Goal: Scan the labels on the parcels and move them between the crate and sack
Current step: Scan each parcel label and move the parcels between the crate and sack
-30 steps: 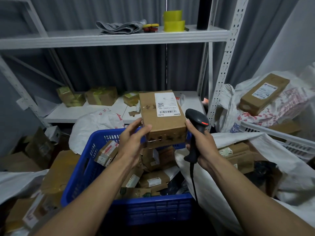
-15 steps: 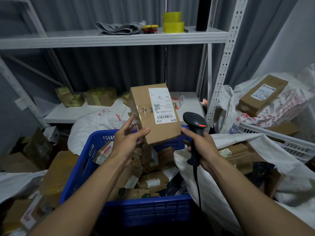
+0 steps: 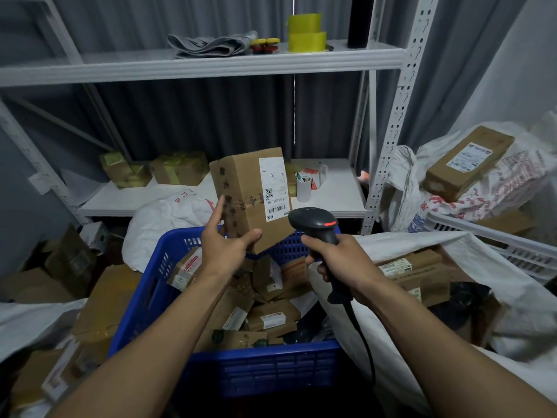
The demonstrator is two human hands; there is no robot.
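My left hand holds a brown cardboard parcel upright above the blue crate, thumb on its lower front edge and fingers behind its left side. The parcel's white label with a barcode faces me. My right hand grips a black barcode scanner by its handle. The scanner head, with a red light, sits just right of and below the label. The crate holds several small labelled parcels. A white sack lies open on the right with boxes in it.
A white metal shelf rises behind the crate, with taped boxes on its lower board and yellow tape rolls on top. A white crate and a long box sit at right. Cardboard boxes crowd the floor at left.
My left hand has tilted the parcel upright and lifted it, alone. My right hand has come off the parcel and brought the scanner head up beside the label.
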